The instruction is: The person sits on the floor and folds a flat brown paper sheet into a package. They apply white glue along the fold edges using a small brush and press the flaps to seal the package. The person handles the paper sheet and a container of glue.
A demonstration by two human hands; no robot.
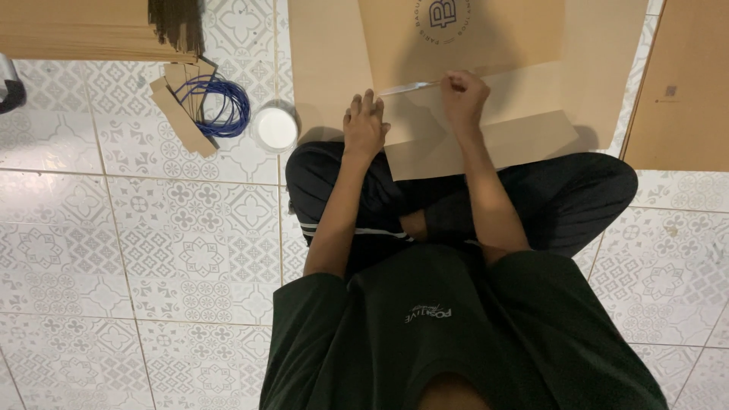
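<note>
I sit cross-legged on a tiled floor with a flat brown paper sheet (486,129) resting on my knees. It bears a round dark printed mark near its far end. My left hand (364,125) lies flat on the sheet's near left corner, fingers together, pressing it down. My right hand (463,95) pinches a thin pale strip (410,88) that runs leftward along a fold line of the sheet. A wider brown sheet (607,61) lies beneath it on the floor.
A round white container (275,127) stands on the tiles left of the sheet. Beside it lie a coil of blue cord (224,106) and brown paper strips (178,114). A stack of brown sheets (83,30) sits at top left, another brown sheet (683,91) at the right.
</note>
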